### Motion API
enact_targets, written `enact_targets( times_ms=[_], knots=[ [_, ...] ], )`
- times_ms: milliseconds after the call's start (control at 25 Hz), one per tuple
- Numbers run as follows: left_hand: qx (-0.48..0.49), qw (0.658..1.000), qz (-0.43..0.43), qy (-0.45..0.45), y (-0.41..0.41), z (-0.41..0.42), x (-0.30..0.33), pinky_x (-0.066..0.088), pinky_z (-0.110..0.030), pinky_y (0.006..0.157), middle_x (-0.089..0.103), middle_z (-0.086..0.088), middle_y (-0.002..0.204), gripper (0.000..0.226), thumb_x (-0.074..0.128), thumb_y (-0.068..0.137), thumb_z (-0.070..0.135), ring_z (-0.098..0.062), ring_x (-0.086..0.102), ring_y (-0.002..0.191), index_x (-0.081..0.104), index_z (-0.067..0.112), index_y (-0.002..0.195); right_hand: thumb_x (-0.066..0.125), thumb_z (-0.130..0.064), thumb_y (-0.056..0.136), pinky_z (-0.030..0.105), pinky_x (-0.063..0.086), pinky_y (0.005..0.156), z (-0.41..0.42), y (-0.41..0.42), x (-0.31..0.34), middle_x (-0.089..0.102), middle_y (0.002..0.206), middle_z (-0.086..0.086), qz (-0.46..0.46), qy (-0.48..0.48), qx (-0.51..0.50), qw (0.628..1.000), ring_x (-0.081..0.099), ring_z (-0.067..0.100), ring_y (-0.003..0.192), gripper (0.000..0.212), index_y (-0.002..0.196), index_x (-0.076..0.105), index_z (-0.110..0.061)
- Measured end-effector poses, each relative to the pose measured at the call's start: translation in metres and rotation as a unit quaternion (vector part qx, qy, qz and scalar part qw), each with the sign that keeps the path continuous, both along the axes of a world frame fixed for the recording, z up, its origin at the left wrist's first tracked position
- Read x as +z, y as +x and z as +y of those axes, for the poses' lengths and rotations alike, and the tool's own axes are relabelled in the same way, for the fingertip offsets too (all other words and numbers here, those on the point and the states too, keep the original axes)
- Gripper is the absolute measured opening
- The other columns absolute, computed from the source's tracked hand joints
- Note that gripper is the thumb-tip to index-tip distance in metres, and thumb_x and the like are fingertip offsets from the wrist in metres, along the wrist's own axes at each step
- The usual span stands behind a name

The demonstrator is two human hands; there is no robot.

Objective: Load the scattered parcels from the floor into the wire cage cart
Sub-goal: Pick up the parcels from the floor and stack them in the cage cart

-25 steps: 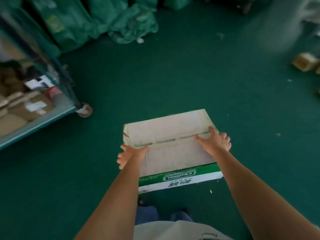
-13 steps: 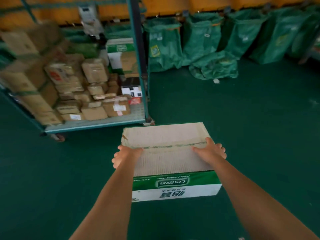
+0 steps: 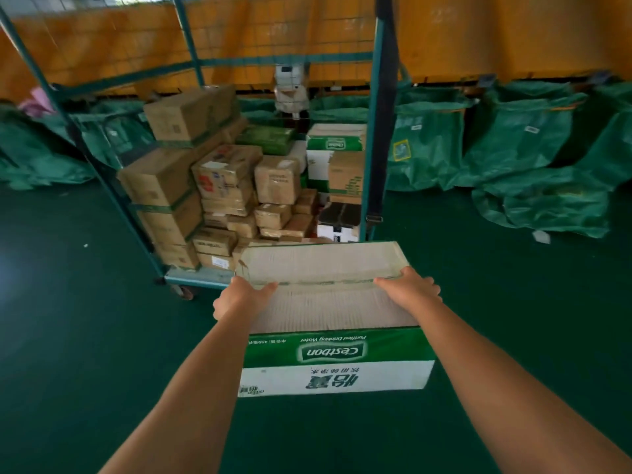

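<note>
I carry a large white and green water carton (image 3: 328, 302) in front of me, off the floor. My left hand (image 3: 239, 297) grips its left side, thumb on top and fingers curled down over the edge. My right hand (image 3: 408, 289) grips the right side the same way. Straight ahead stands the green wire cage cart (image 3: 371, 148), its open front facing me. Inside it, several brown parcels (image 3: 225, 172) are stacked high on the left and lower on the right. The carton's far edge hides the front right of the cart's base.
Green sacks (image 3: 519, 148) line the orange wall to the right and left of the cart. A slack green sack (image 3: 550, 203) lies on the floor at the right with a small white scrap (image 3: 541, 237) beside it. The cart's caster (image 3: 184, 291) sits near my left hand. Dark green floor surrounds me.
My view has risen and turned toward the cart, which now fills the middle of the frame and is much nearer. Both hands keep the same hold on the carton.
</note>
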State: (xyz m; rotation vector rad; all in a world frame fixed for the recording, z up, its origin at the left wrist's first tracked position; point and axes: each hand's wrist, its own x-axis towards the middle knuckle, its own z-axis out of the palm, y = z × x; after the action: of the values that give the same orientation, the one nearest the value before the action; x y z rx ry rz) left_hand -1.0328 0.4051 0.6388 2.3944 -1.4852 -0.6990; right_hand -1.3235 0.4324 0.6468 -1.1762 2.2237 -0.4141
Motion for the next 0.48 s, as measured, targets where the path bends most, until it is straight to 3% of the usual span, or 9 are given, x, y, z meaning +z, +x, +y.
enact_targets(
  times_ms=[160, 360, 480],
  knots=[
    [0.059, 0.998, -0.024, -0.024, 0.017, -0.072, 0.016, 0.046, -0.035, 0.073, 0.06, -0.008, 0.117, 0.082, 0.052, 0.078, 0.076, -0.03, 0.057, 0.104, 0.043, 0.015, 0.133, 0.054, -0.061, 0.084, 0.043, 0.035, 0.1, -0.104, 0.013, 0.009, 0.035, 0.146, 0.016, -0.016, -0.018, 0.057, 0.998, 0.033, 0.036, 0.132, 0.068, 0.138, 0.043, -0.022],
    [0.072, 0.995, -0.047, -0.046, 0.045, -0.18, 0.038, 0.045, -0.033, 0.071, 0.057, -0.006, 0.105, 0.077, 0.053, 0.084, 0.068, -0.023, 0.052, 0.086, 0.042, 0.01, 0.133, 0.05, -0.058, 0.083, 0.04, 0.043, 0.094, -0.229, 0.045, 0.018, 0.051, 0.132, 0.011, -0.014, -0.033, 0.081, 0.996, 0.045, 0.033, 0.119, 0.055, 0.125, 0.052, -0.023],
    [0.066, 0.994, -0.054, -0.063, 0.067, -0.266, 0.04, 0.049, -0.034, 0.076, 0.058, -0.006, 0.106, 0.074, 0.054, 0.083, 0.069, -0.026, 0.058, 0.095, 0.044, 0.012, 0.129, 0.049, -0.057, 0.082, 0.042, 0.044, 0.094, -0.31, 0.068, 0.023, 0.051, 0.13, 0.011, -0.011, -0.055, 0.078, 0.995, 0.046, 0.033, 0.118, 0.051, 0.123, 0.052, -0.025]
  ],
)
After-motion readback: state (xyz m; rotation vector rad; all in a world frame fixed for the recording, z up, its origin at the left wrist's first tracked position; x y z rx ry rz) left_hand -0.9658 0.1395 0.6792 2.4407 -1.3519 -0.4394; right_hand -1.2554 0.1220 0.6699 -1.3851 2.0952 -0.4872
